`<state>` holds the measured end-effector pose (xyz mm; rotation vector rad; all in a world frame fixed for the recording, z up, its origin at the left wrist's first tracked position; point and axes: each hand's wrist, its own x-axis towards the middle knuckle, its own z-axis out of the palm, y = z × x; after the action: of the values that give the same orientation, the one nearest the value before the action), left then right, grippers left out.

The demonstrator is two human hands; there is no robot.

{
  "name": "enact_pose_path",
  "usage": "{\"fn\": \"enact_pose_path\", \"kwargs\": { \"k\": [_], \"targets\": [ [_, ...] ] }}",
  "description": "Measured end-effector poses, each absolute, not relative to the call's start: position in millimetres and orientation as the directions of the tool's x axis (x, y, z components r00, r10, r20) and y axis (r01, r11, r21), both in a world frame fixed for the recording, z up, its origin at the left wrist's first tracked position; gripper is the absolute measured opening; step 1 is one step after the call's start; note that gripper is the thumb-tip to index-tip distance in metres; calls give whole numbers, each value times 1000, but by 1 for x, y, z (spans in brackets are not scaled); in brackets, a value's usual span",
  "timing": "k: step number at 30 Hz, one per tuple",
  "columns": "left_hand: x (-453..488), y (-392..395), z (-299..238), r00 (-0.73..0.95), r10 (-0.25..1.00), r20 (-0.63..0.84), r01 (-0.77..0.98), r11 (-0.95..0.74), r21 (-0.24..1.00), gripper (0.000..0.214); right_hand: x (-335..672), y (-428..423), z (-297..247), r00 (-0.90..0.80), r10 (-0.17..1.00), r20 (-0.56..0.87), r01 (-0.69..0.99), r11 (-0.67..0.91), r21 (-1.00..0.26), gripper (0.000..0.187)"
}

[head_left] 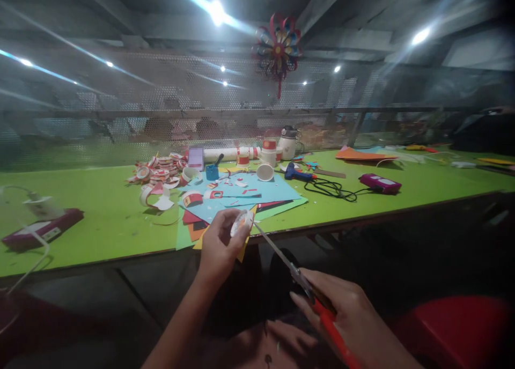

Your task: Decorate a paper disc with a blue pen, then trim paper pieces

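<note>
My left hand [219,243] is raised in front of the table edge, fingers pinched round a small white paper piece [238,223]. My right hand [346,318] is lower and to the right, closed on red-handled scissors [295,275]. The long blades point up and left, and their tips meet the paper piece. Just beyond the left hand, sheets of coloured paper [241,194] lie stacked on the green table [100,219], with small cut scraps on top.
Cut paper cup rings [159,170] are heaped at the back left, beside cups [269,152], a blue glue gun [300,174] with a black cord, and purple boxes [380,183] [40,230]. A paper pinwheel [277,47] hangs above. A red seat [454,329] is at my right.
</note>
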<state>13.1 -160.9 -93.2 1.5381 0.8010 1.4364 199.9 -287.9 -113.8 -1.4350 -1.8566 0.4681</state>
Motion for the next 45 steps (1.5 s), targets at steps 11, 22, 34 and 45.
{"fn": "enact_pose_path", "kwargs": {
  "k": [11, 22, 34, 45],
  "targets": [
    [11, -159, -97, 198, 862, 467, -112, -454, 884, 34, 214, -292, -109, -130, 913, 388, 810, 323, -489, 35],
    [13, -157, -104, 184, 846, 501, -119, -487, 865, 30, 224, -291, -119, -216, 811, 544, 911, 368, -186, 62],
    [15, -165, -103, 183, 873, 453, -147, -431, 890, 37, 230, -290, -109, -271, 774, 573, 933, 359, -43, 55],
    [24, -174, -103, 71, 904, 421, -79, -415, 906, 42, 238, -289, -90, -349, 733, 584, 932, 334, 139, 51]
  ]
}}
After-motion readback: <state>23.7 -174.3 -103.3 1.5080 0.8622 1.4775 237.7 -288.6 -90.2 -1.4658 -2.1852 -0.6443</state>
